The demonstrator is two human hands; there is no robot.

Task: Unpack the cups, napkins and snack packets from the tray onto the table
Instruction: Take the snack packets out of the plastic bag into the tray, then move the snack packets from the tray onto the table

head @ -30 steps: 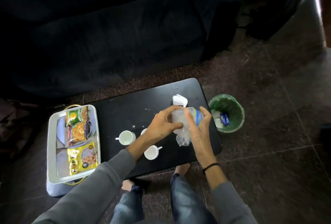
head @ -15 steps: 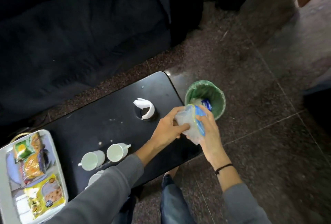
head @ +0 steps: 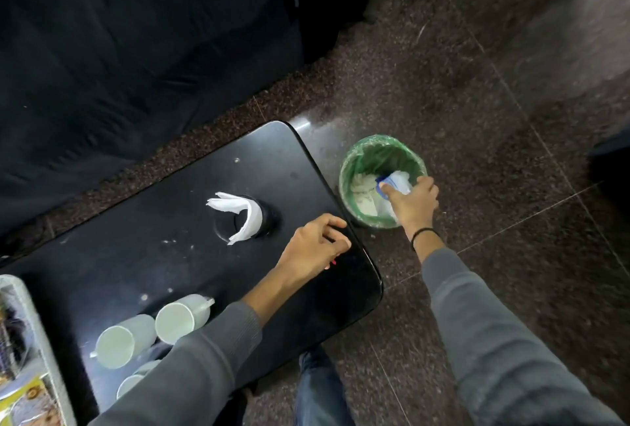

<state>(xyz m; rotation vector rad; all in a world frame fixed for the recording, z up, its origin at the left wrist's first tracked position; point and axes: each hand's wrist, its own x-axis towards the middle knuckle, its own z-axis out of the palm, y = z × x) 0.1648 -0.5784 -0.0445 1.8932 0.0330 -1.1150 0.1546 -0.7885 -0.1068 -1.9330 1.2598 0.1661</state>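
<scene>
My right hand reaches over the green-lined bin on the floor and grips a clear plastic wrapper with a blue edge inside its mouth. My left hand hovers over the right end of the black table, fingers curled, holding nothing. White napkins stand in a black holder on the table. Three white cups sit at the table's near left, one partly hidden by my left sleeve. The grey tray at the far left edge holds a yellow snack packet.
A dark sofa stands behind the table. The floor is dark speckled tile. My jeans-clad legs are below the table's near edge. Small crumbs dot the tabletop.
My right hand carried the plastic wrapper from above the table's edge into the bin. My left hand let go of it and stayed over the table. The view swung right.
</scene>
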